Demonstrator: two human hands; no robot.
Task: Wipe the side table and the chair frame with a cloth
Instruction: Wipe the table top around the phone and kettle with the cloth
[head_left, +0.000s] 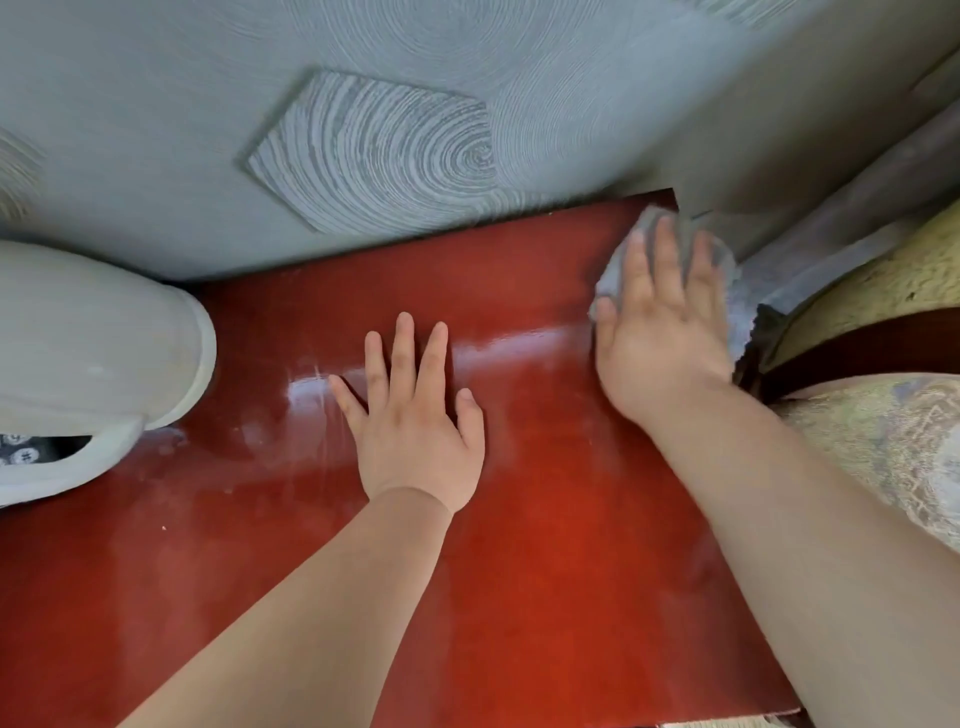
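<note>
The glossy red-brown side table (545, 519) fills the lower middle of the head view. My right hand (662, 322) lies flat on a grey cloth (613, 270) at the table's far right corner, pressing it down. My left hand (415, 415) rests flat on the middle of the tabletop, fingers spread, holding nothing. The chair's dark wooden frame (857, 348) shows at the right, just past the cloth, between patterned cushions.
A grey wall with swirl-patterned wallpaper (374, 150) runs along the table's far edge. A pale grey rounded object (93, 353) sits on the table's left side. The chair's patterned cushions (893, 441) border the table on the right.
</note>
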